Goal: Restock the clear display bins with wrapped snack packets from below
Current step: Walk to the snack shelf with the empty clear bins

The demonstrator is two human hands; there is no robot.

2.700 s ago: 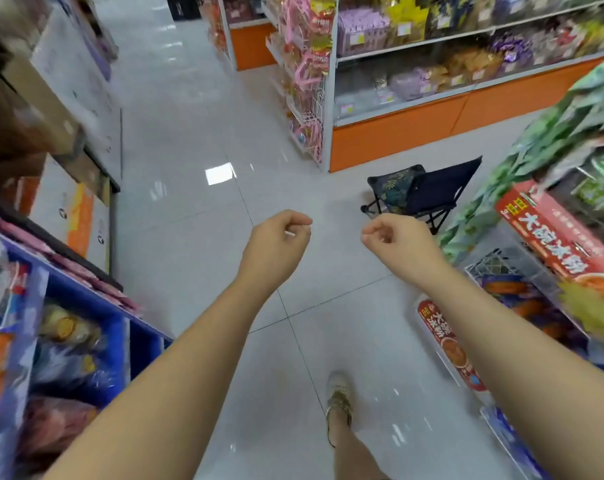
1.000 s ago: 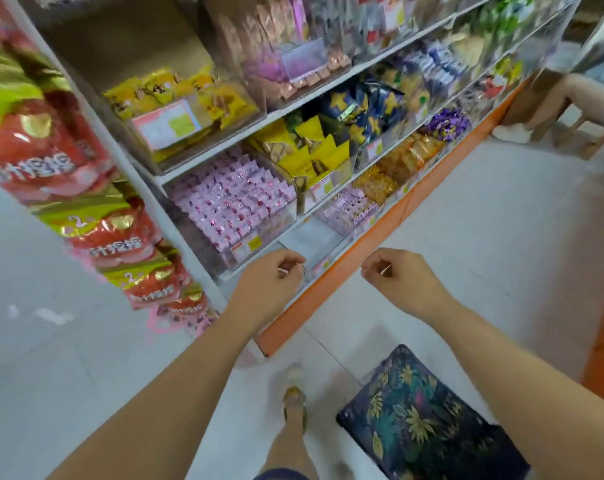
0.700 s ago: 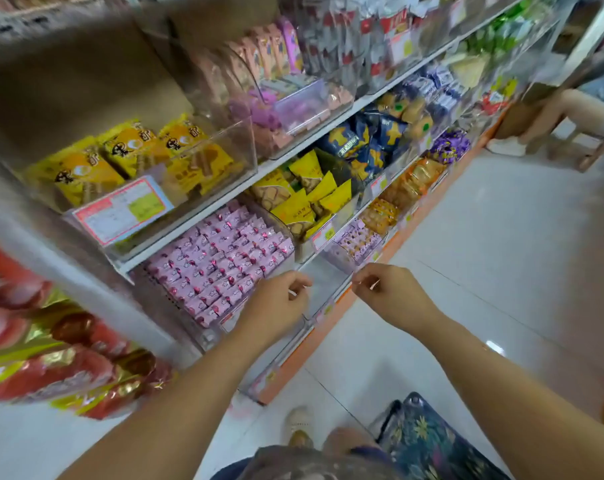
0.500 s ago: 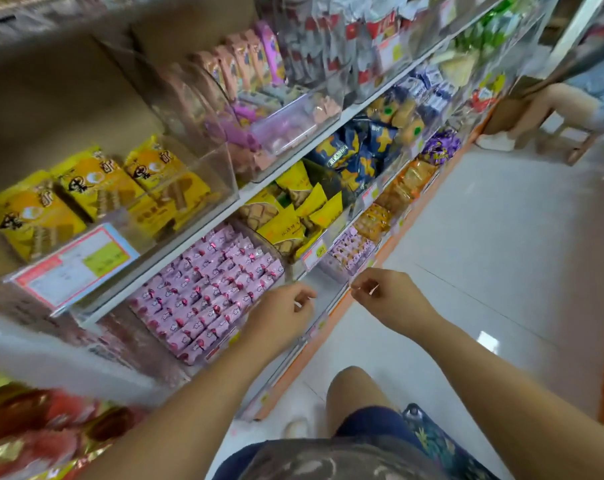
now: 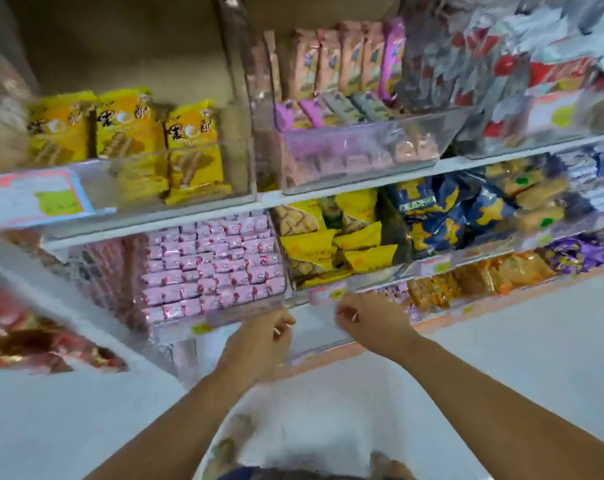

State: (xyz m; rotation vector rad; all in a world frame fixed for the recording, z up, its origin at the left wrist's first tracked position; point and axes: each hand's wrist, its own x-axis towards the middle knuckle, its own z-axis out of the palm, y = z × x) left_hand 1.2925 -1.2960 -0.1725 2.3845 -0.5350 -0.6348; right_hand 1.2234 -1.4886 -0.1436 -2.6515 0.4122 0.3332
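I face a shelf of clear display bins in a blurred view. A bin of small pink wrapped packets (image 5: 210, 268) sits on the middle shelf, left of a bin of yellow packets (image 5: 331, 244). Below them is a nearly empty clear bin (image 5: 314, 327) on the lowest shelf. My left hand (image 5: 262, 337) hovers in front of that low bin with fingers curled, a small pale sliver between them. My right hand (image 5: 369, 320) is beside it, fingers closed in the same way, just under a price tag (image 5: 328, 292). I cannot tell what the slivers are.
Upper bins hold yellow wafer packets (image 5: 131, 140) and pink and purple bars (image 5: 345, 71). Blue packets (image 5: 442, 216) and orange ones (image 5: 466, 278) lie to the right. Red bags (image 5: 27, 334) hang at the left. White floor (image 5: 535, 341) stretches to the right.
I turned from the aisle to the shelf and dropped lower and closer. Both hands kept the same closed pose and now sit right in front of the lowest bin.
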